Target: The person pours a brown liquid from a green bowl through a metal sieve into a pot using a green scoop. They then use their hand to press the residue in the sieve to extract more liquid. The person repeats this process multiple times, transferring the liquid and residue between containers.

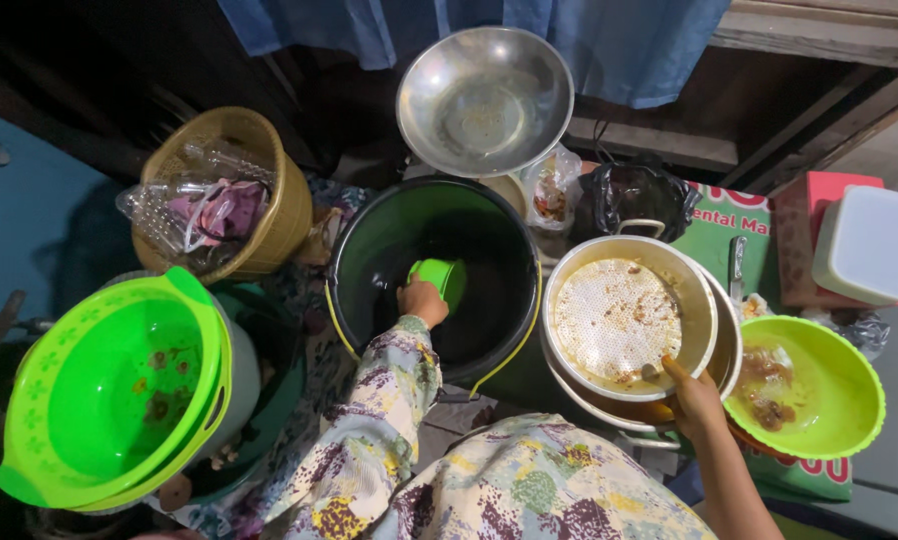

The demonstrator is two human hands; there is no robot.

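The black bucket (434, 280) holds the left hand (422, 300), clenched on a green scoop (441, 278) dipped low inside; water level is hard to tell. The pot (629, 315), still crusted with residue, is gripped at its rim by the right hand (694, 400). The green bowl (804, 385) beside it remains dirty, so washing looks barely begun

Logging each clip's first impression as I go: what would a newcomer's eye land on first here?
Probably the big black bucket at centre, where the left hand dips a small green cup. Next, the bright green colander at lower left and the lime bowl at right. Between them, the right hand grips the rim of a metal pot with a soiled perforated insert; a shiny steel bowl sits above.
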